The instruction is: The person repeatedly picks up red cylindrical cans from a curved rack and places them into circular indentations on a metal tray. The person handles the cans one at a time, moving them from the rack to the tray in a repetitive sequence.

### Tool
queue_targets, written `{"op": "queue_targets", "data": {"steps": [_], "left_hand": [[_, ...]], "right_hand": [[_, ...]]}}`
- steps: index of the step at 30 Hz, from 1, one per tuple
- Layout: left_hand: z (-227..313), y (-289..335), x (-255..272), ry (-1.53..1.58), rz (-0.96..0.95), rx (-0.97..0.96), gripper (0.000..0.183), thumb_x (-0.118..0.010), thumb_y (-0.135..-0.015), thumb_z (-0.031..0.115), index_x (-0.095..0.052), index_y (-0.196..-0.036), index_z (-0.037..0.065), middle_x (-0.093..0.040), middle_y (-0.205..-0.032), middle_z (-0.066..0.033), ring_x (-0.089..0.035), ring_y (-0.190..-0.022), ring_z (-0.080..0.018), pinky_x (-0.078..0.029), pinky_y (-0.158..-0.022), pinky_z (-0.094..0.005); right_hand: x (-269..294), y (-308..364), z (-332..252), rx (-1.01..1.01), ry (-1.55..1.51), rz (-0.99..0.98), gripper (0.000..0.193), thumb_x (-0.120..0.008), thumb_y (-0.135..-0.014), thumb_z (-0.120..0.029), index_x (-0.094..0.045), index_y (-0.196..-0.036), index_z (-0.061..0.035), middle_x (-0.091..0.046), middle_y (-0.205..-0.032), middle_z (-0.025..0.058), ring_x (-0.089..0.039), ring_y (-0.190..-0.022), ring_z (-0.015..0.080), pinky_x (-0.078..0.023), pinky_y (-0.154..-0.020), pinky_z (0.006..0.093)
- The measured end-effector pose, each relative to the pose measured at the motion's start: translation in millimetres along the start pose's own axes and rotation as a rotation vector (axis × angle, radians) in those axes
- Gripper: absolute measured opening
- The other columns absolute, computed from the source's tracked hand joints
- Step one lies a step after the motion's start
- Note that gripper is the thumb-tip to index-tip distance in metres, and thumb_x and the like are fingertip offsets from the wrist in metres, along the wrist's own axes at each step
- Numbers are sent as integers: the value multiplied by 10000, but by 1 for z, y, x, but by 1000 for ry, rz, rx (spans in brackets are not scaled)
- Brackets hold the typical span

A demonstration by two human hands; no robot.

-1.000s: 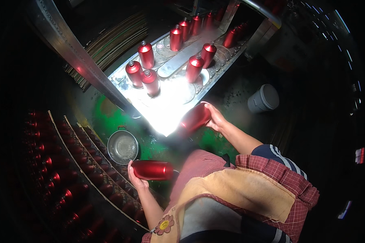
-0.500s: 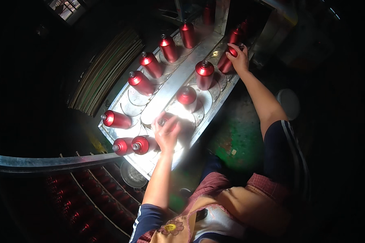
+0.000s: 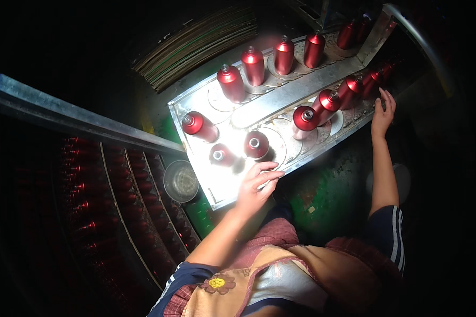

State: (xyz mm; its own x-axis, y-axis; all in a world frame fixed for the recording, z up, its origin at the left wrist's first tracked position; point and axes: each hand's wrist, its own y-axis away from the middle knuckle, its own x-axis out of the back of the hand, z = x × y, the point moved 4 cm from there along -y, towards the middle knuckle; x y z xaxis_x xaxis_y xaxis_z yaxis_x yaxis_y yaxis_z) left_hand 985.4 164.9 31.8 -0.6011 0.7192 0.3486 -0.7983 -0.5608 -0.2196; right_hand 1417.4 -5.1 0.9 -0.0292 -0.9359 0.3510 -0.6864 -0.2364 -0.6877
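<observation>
while the left hand [image 3: 256,185] is held open, fingers spread, just beside a standing red can [image 3: 256,144] on the bright metal tray [image 3: 225,182], this can may be knocked over; the right hand [image 3: 382,113], open too, is laid at the tray edge near other cans [image 3: 354,90].

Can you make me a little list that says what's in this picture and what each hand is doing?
place: lit metal tray in a dark room
cans: red cans standing on it, such as one near the left hand
left hand: open, empty, resting at the tray's near edge
right hand: reaching to the cans on the right; whether it touches one is unclear
beside tray: round metal bowl
lower left: rows of red cans in shadow
</observation>
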Motion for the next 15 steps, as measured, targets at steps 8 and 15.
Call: {"op": "queue_targets", "data": {"steps": [8, 15], "left_hand": [[-60, 362, 194, 68, 288, 450, 200, -648, -856, 43, -715, -1043, 62, -677, -1000, -74, -637, -959, -181, -486, -851, -274], [-45, 663, 399, -37, 1217, 428, 270, -623, -852, 1, -692, -1108, 56, -619, -1151, -81, -619, -973, -167, -511, -828, -270]], "right_hand": [[-42, 298, -349, -111, -610, -388, 252, -515, -899, 111, -641, -1083, -6, -507, -1230, 80, -586, -966, 146, -560, -769, 275], [-117, 466, -634, 120, -723, -1082, 352, -603, -826, 89, -658, -1150, -37, -513, -1230, 81, -587, -984, 155, -536, -823, 269]]}}
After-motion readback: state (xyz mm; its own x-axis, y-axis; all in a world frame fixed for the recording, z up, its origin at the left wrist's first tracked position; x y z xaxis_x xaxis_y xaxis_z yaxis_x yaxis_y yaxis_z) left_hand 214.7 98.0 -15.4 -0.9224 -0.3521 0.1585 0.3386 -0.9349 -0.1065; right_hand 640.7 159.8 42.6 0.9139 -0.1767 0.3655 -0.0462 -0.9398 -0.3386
